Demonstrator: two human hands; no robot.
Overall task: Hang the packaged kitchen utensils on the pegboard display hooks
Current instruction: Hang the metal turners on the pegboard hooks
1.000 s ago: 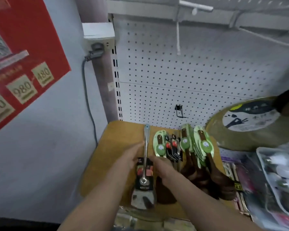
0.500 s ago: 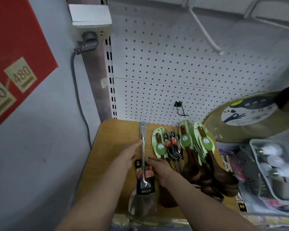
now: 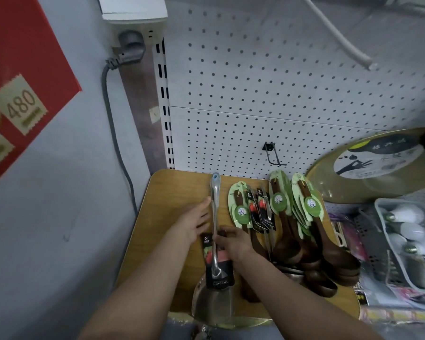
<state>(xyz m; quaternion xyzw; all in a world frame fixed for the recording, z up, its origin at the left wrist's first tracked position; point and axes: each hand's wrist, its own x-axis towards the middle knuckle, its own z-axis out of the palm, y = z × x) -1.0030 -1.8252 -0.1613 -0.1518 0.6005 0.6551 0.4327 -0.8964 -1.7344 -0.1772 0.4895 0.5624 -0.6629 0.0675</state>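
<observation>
A steel spatula (image 3: 215,241) with a black label card lies on the wooden board (image 3: 167,192), handle pointing at the pegboard (image 3: 268,89). My left hand (image 3: 194,220) lies flat beside the handle's left side, fingers straight. My right hand (image 3: 232,242) grips the spatula at the top of its card. To the right lie wooden spoons on green cards (image 3: 280,202) and small utensils on black cards (image 3: 261,212). A black hook (image 3: 271,154) sticks out of the pegboard just above them, with nothing on it.
A round lid with a printed label (image 3: 368,168) leans against the pegboard at right. A basket of light bulbs (image 3: 407,231) sits beside the board. A grey plug and cable (image 3: 118,99) run down the left wall. A white rod (image 3: 339,38) juts out above.
The camera has tilted down and moved closer. My right hand has slid down onto the spatula's card and closed on it; the left hand stays beside the handle.
</observation>
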